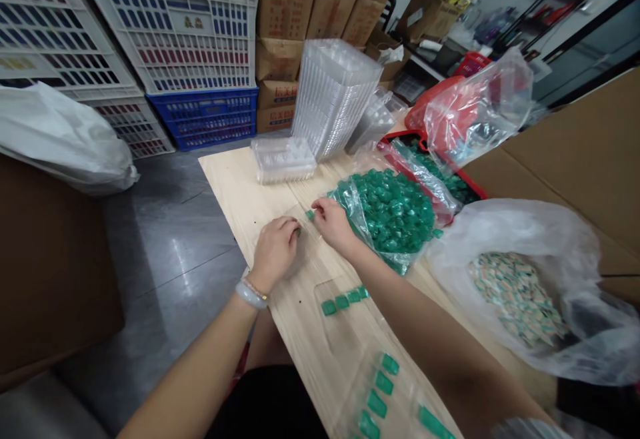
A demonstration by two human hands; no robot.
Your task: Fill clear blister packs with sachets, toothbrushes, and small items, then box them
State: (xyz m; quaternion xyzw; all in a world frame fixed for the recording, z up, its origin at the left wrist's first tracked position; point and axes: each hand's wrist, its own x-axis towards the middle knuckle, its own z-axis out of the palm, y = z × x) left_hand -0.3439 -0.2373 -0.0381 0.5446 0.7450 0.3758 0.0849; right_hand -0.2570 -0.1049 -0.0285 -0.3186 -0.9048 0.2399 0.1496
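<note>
Over the far part of the wooden table, my left hand [276, 247] has its fingers curled together, and what it holds at the fingertips is mostly hidden. Just to its right, my right hand [334, 221] pinches a small green packet [310, 215] above a clear plastic tray that is hard to make out. Closer to me lies a clear tray [330, 335] with a row of several green packets [342, 302]. Another clear tray [353, 385] at the table's near end also carries several green packets [384, 383]. A heap of green packets [393, 209] spills from a clear bag beside my right wrist.
Behind my hands stand a tall stack of clear trays [335, 99] and a lower stack [284, 159]. At right are a red bin [470, 189] and a white plastic bag [575, 239] of small printed sachets [515, 295]. Crates [200, 119] and cartons [285, 5] line the back.
</note>
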